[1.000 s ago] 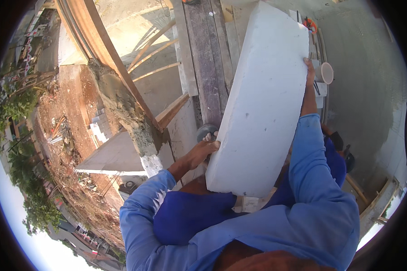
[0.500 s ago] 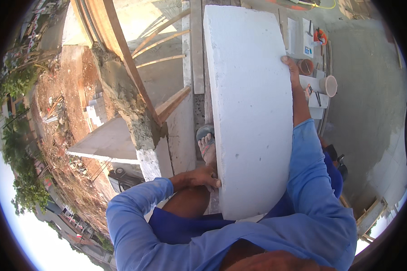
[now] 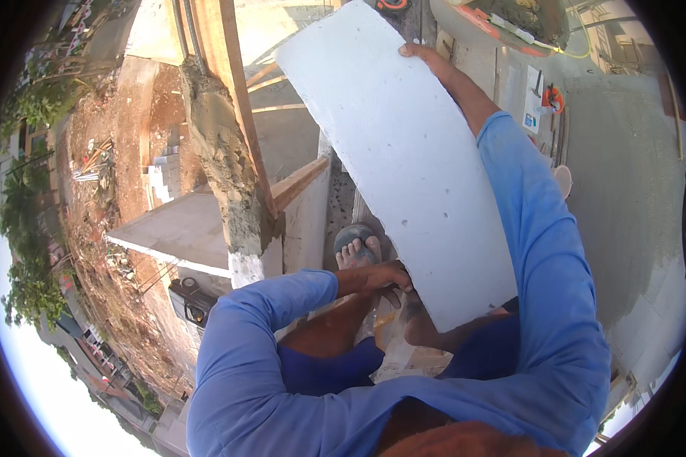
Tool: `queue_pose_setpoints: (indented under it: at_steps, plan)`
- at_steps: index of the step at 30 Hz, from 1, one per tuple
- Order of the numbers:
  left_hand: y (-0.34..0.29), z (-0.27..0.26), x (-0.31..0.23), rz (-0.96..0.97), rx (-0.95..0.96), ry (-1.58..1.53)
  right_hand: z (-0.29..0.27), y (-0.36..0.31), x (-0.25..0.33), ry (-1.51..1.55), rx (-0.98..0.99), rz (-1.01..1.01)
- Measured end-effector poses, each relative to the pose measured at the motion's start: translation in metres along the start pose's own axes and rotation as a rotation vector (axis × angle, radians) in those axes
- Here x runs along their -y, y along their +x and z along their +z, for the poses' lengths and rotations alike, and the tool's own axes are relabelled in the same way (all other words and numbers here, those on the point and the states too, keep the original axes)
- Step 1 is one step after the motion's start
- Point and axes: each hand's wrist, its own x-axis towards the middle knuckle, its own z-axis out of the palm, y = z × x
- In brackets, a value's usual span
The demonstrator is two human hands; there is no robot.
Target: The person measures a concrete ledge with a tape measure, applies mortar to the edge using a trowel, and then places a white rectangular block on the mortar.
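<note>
A long white lightweight concrete block (image 3: pixel 404 167) is lifted in front of me, slanting from the far left toward my lap. My left hand (image 3: pixel 389 279) is closed on its left edge near the lower end. Up at the far right edge, my right hand (image 3: pixel 428 58) grips the same block, its fingers partly hidden behind it. Below the block, beside my left hand, my sandalled foot (image 3: pixel 357 250) stands on a narrow ledge. The block hides much of what lies beneath it.
To the left stands a mortar-smeared column (image 3: pixel 217 160) with wooden formwork (image 3: pixel 240 99), above a lower slab (image 3: pixel 175 228). A mortar tub (image 3: pixel 503 30) sits at the far right. Near it are an orange bucket (image 3: pixel 554 99) and a hammer (image 3: pixel 538 84) on a white block.
The block has turned, its far end swinging left and its near end right. My right hand has moved farther forward and left; my left hand has shifted slightly right and forward, still gripping.
</note>
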Motion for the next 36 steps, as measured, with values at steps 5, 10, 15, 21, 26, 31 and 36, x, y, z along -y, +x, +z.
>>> queue_pose_setpoints:
  at_steps: [5, 10, 15, 21, 26, 31, 36]
  plan:
    - [0.033, 0.02, -0.032, -0.164, -0.004, -0.413, 0.006, -0.016, 0.009, -0.131, -0.001, 0.104]
    - [0.081, 0.014, -0.009, -0.174, -0.059, -0.19, 0.005, -0.02, 0.023, -0.35, 0.083, -0.065]
    - [0.107, 0.023, -0.008, -0.122, -0.077, -0.279, 0.012, -0.015, 0.015, -0.653, 0.093, -0.228]
    - [0.093, 0.033, -0.056, -0.067, 0.094, 0.171, -0.014, -0.01, -0.017, -0.789, 0.013, -0.45]
    - [0.055, 0.041, -0.139, -0.254, 0.303, 0.982, -0.034, -0.02, -0.036, -0.86, -0.128, -0.297]
    - [-0.001, -0.062, -0.208, 0.034, -0.74, 1.497, -0.022, -0.079, -0.034, -1.079, -0.332, -0.073]
    - [-0.051, -0.155, -0.221, 0.097, -1.721, 1.499, -0.055, -0.132, -0.072, -1.078, -0.452, 0.105]
